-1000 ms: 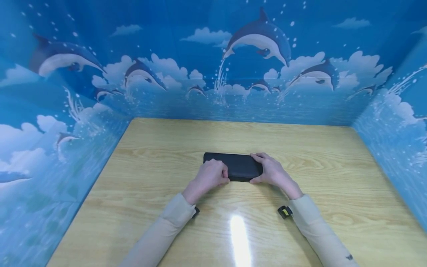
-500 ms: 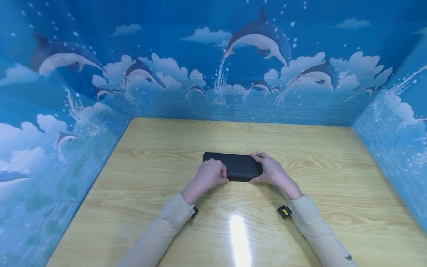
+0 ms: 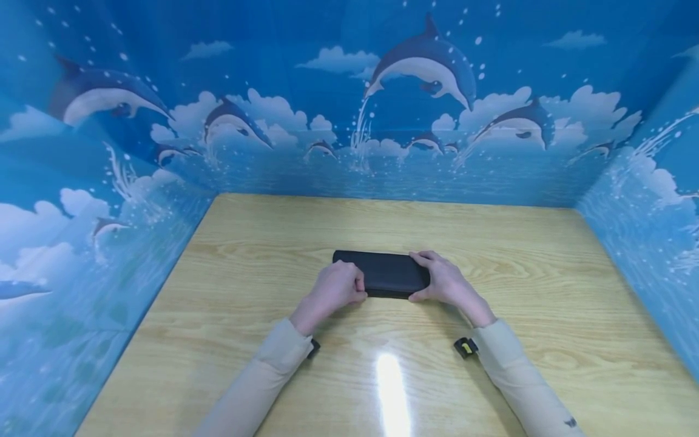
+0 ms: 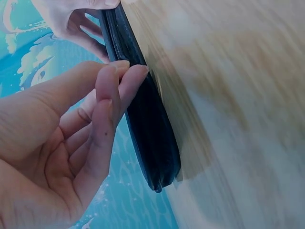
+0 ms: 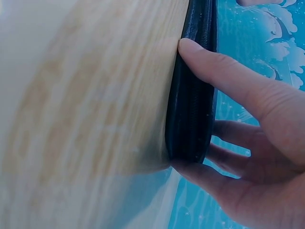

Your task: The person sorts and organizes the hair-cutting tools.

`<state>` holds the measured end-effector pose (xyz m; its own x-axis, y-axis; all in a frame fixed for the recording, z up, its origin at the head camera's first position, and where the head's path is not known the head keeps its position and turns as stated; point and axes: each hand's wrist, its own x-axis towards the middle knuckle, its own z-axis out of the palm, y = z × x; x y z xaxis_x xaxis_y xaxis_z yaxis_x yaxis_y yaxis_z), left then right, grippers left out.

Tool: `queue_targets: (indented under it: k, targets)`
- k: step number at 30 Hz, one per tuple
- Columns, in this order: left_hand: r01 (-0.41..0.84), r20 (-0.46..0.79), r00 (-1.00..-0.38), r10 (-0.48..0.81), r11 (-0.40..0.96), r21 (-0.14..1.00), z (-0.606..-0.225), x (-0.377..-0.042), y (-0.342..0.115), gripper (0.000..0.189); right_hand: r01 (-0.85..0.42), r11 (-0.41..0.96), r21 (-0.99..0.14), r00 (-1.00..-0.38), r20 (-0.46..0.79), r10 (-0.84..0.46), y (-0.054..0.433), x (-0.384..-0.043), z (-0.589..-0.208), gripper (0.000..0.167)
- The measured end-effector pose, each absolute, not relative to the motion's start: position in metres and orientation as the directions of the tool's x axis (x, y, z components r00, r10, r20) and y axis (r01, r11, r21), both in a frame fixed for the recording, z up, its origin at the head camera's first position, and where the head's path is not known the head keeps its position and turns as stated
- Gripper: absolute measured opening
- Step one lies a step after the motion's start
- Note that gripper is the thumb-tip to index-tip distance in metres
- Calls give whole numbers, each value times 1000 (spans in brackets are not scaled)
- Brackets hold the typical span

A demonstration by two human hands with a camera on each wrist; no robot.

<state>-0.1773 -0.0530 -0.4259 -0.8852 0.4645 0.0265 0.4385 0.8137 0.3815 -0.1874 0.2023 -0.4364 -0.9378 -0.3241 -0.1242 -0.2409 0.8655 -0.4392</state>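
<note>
A black, leather-looking zip wallet [image 3: 390, 271] lies flat on the table, its zipper side towards me. At the near edge, my left hand [image 3: 338, 284] has thumb and fingertips pinched together at the zipper, left of the wallet's middle. Those fingertips hide the zipper pull in the left wrist view, where the left hand [image 4: 71, 129] covers part of the zipper edge. Around the right end, my right hand [image 3: 445, 279] grips the wallet, thumb on the near side and fingers on the far side. Zipper teeth [image 5: 206, 24] show above the thumb in the right wrist view.
The wood-grain table [image 3: 262, 237] extends around the wallet on all sides. Blue dolphin-print walls [image 3: 349, 109] enclose its back, left and right. A small black wrist device [image 3: 466, 347] sits at the right cuff, and a bright reflection lies on the table's front part.
My left hand has slid a little to the left along the wallet's near edge, still pinching. The right hand and the wallet stay in place.
</note>
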Motion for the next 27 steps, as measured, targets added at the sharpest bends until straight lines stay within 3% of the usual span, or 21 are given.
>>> queue_targets:
  k: [27]
  targets:
    - [445,10,-878,479,807,389,-428,-179,-62,23,-237,858,-456,-937,-125,-326,203,-187,-437,98]
